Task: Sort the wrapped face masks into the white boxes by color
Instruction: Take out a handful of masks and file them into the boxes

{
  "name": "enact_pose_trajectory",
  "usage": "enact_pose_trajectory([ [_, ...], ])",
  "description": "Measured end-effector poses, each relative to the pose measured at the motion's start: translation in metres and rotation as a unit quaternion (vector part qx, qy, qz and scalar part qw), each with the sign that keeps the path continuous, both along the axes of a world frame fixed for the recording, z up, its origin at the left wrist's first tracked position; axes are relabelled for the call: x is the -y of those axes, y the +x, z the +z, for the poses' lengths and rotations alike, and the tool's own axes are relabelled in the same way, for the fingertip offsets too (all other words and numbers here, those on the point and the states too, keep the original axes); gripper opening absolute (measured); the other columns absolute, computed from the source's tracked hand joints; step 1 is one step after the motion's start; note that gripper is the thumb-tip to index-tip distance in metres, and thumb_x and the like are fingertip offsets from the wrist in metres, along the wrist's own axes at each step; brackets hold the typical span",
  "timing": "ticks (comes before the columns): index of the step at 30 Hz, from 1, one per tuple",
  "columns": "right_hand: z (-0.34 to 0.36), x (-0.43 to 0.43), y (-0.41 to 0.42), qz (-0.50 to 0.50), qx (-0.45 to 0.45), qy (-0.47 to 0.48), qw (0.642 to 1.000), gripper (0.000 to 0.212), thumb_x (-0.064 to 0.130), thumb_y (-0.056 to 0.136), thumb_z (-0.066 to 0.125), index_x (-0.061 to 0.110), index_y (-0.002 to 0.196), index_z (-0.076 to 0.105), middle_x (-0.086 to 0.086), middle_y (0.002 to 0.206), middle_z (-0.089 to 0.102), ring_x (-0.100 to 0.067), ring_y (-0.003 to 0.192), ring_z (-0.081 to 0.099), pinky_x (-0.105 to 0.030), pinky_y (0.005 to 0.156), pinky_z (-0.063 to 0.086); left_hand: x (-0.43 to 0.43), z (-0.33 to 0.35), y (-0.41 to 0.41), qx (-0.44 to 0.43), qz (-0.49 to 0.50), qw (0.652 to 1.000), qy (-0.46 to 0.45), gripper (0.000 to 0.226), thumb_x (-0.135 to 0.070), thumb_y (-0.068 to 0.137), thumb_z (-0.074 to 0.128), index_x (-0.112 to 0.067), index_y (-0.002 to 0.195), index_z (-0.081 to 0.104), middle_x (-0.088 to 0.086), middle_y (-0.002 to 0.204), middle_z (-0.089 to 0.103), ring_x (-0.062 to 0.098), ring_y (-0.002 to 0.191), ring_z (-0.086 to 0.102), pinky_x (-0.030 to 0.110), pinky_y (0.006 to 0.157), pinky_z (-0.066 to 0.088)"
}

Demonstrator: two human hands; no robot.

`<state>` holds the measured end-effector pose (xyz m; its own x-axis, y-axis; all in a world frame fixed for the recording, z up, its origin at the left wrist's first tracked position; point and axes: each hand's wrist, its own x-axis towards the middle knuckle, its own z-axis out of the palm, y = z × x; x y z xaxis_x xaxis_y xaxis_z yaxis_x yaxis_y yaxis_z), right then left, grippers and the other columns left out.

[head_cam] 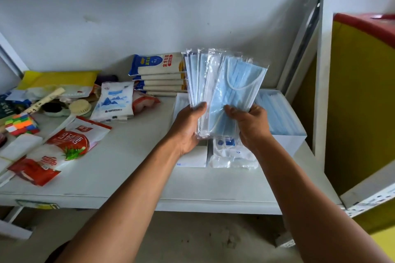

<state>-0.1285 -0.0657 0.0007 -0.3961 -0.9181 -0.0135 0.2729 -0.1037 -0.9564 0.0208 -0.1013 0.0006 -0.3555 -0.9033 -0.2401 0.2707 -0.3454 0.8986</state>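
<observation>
Landmark: the right white box [286, 134], standing at the right end of the white shelf [132, 168].

Left hand [188, 132]: closed on the lower edge of a fanned stack of wrapped masks [203, 79], thumb across the front, held upright in the air to the left of that box and above the shelf.

Right hand [252, 126]: fingers pinch the frontmost wrapped blue mask [233, 96] at its lower part; this mask is tilted toward the box and overlaps the stack.

The right white box holds blue masks, stacked flat. A second white box [192, 158] stands left of it, largely hidden behind the left hand; contents cannot be determined. Between the two boxes, at their near ends, lies a crumpled clear wrapper [233, 156] with blue print.

Well to the left of the box: stacked noodle packets [160, 74], red snack bags [64, 145] and a coloured cube puzzle [21, 124].
</observation>
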Motion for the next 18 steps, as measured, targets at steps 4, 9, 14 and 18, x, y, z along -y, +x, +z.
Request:
enact_pose_trajectory([
  [4,0.006,-0.006,-0.005,-0.036,0.024,0.014,0.999,0.015,-0.006,0.087,0.067,0.009,0.084,0.065,-0.004,0.081,0.069,-0.017,0.072,0.067,-0.037,0.076,0.058,-0.005,-0.001,-0.006,-0.013,0.046,0.999,-0.012,0.049,-0.032,0.087,0.069,-0.008,0.129,0.06,0.013,0.127,0.066,0.034,0.118,0.061,0.058,0.102,0.044],
  [9,0.002,-0.007,-0.014,-0.048,0.027,0.024,0.998,0.01,0.0,0.089,0.068,0.009,0.088,0.065,-0.006,0.086,0.069,-0.022,0.081,0.067,-0.042,0.084,0.056,-0.006,-0.008,-0.015,0.038,0.102,0.986,-0.123,0.013,-0.008,0.092,0.066,-0.016,0.101,0.065,-0.009,0.092,0.072,-0.006,0.08,0.068,0.018,0.076,0.051],
  [14,-0.001,-0.006,-0.033,-0.13,0.056,0.048,0.989,0.013,0.013,0.088,0.073,0.018,0.089,0.061,-0.002,0.095,0.067,-0.022,0.09,0.065,-0.045,0.088,0.054,-0.001,-0.018,-0.019,0.061,0.173,0.969,-0.166,0.008,-0.012,0.088,0.071,-0.019,0.09,0.068,-0.007,0.087,0.075,0.014,0.09,0.07,0.028,0.08,0.056],
  [18,0.005,0.003,-0.06,-0.22,0.034,0.027,0.975,0.011,0.018,0.089,0.072,0.023,0.091,0.063,0.001,0.096,0.07,-0.025,0.096,0.069,-0.05,0.095,0.054,0.013,-0.018,-0.017,0.033,0.199,0.968,-0.151,0.021,-0.024,0.082,0.074,-0.009,0.096,0.071,0.004,0.095,0.077,0.016,0.096,0.071,0.022,0.076,0.048],
])
